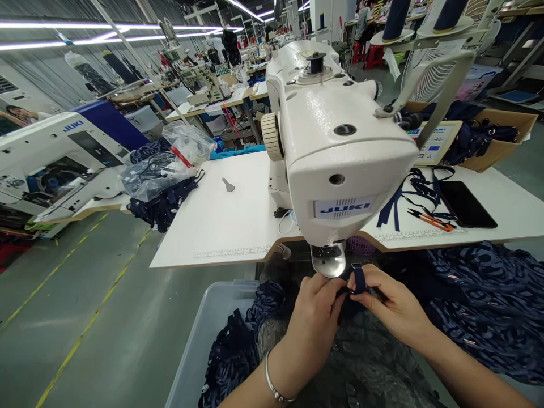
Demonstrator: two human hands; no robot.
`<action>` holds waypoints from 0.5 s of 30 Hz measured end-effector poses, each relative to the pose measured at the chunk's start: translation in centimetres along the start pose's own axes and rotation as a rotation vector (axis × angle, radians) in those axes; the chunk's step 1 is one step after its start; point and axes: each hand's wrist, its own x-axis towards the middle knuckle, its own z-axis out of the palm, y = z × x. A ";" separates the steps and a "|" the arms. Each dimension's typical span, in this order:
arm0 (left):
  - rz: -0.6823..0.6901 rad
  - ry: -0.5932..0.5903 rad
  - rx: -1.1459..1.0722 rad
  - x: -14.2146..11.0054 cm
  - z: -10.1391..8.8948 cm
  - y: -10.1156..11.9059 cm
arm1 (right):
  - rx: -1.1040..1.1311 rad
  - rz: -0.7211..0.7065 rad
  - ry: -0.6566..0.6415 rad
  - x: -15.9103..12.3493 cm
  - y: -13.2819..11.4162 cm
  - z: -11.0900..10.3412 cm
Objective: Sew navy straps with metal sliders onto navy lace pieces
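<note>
Just below the needle area of a white sewing machine [352,164], my two hands meet over a navy strap [359,280] with a small slider on it. My left hand [317,311] is closed, fingertips pinching the strap's dark end; what lies under those fingers is partly hidden. My right hand [389,303] pinches the strap's looped part between thumb and fingers. The metal plate [328,260] at the machine's lower end is right above my left fingers. Dark patterned cloth [374,362] spreads beneath both hands.
A clear plastic bin [199,323] with navy lace pieces stands at lower left. On the white table lie orange-handled snips [433,221], a black phone [467,204] and navy straps [419,190]. Navy lace fabric [488,306] hangs at right. A cardboard box [505,144] sits behind.
</note>
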 end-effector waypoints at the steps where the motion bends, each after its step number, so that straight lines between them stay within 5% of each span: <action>1: 0.011 0.000 0.010 -0.1 0.1 0.0 | 0.006 -0.005 0.008 0.0 0.2 0.1; 10: 0.019 -0.045 0.079 -0.1 -0.2 0.2 | -0.008 -0.104 0.039 0.2 0.2 0.0; 15: -0.002 -0.102 0.038 0.4 -0.3 0.3 | -0.028 0.089 -0.024 0.2 -0.5 -0.4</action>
